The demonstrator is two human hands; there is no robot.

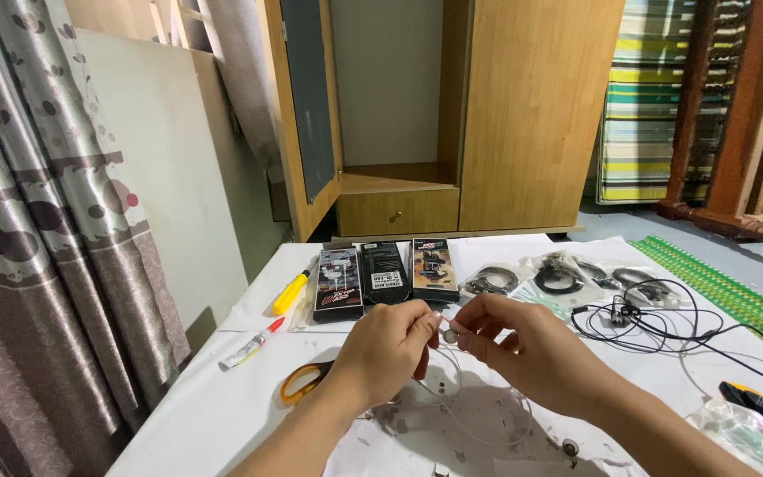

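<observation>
My left hand (pixel 388 349) and my right hand (pixel 523 349) meet above a white-covered table (pixel 214 415). Both pinch a small round earbud piece (pixel 449 335) between their fingertips. A thin pale wire (pixel 479 428) hangs from it and loops down over the table between my forearms. Orange-handled scissors (pixel 300 382) lie just left of my left hand.
Three dark earphone boxes (pixel 385 276) stand in a row at the table's far side, with a yellow-handled screwdriver (pixel 291 292) left of them. A small glue tube (pixel 251 345) lies at left. Bagged black cables (pixel 558 278) and loose black earphones (pixel 638 318) lie right. A wooden cabinet (pixel 523 115) stands behind.
</observation>
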